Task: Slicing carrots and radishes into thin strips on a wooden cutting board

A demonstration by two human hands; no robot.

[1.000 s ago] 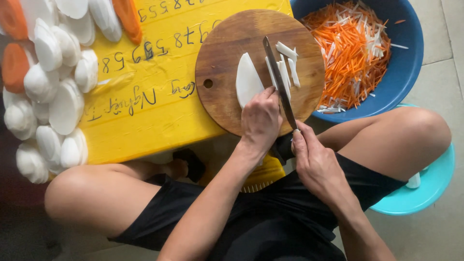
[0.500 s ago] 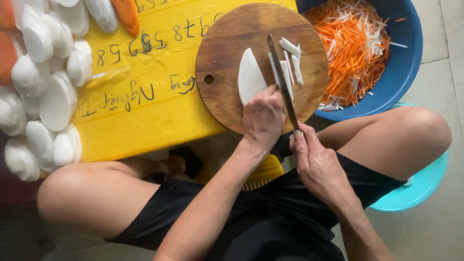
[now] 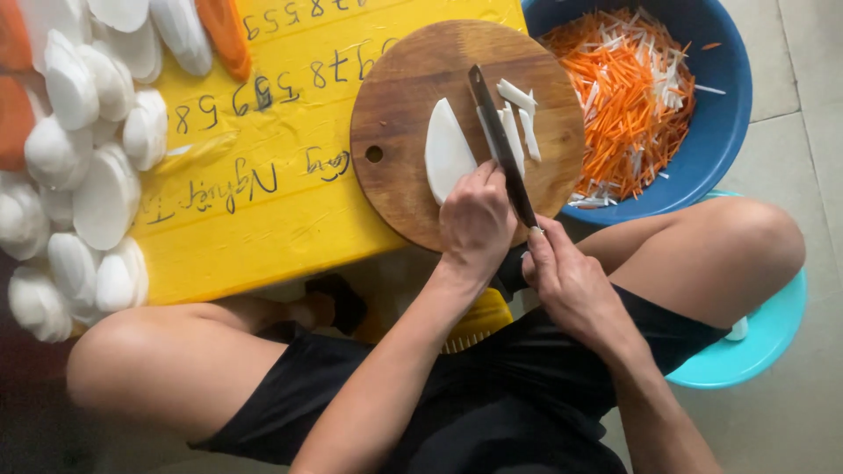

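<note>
A round wooden cutting board (image 3: 413, 79) lies on a yellow surface (image 3: 281, 211). On it rests a flat white vegetable slice (image 3: 446, 149), and my left hand (image 3: 477, 219) presses down on its near end. My right hand (image 3: 566, 281) grips the handle of a dark knife (image 3: 499, 140), whose blade lies along the right side of the slice. A few cut white sticks (image 3: 522, 118) lie just right of the blade.
A blue bowl (image 3: 733, 114) at the upper right holds shredded orange and white strips. Several white slices (image 3: 88, 175) and orange pieces (image 3: 224, 31) pile at the left. A turquoise stool (image 3: 764, 338) shows under my right leg.
The view has shifted slightly. My hands, the knife and the slice keep nearly the same pose on the board.
</note>
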